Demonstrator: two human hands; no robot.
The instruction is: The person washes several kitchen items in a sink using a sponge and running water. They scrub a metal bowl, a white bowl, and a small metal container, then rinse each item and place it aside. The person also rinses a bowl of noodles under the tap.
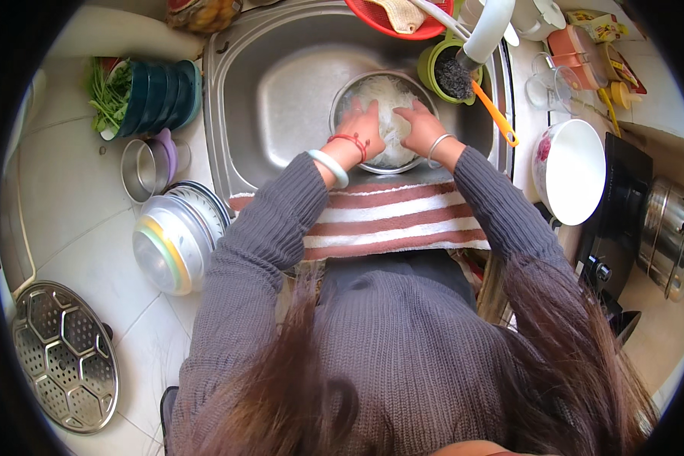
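Note:
A round metal bowl [391, 169] stands in the stainless steel sink, holding a pale, stringy mass like thin noodles or shreds [389, 94]. My left hand [360, 126] presses on the left side of this mass with fingers spread. On its right side rests my right hand [423, 130], its thumb and fingers apart. Both hands are inside the bowl's rim, and some fingertips are sunk in the strands. A red cord and a pale bangle circle my left wrist; a silver-coloured bangle is on my right.
The sink [273, 97] has a striped towel [399, 219] over its front edge. A green pot [433, 62] with a scourer and an orange-handled tool sit under the faucet [487, 31]. Stacked bowls [162, 245] stand left; a white bowl [570, 171] stands right, beside the stove [618, 211].

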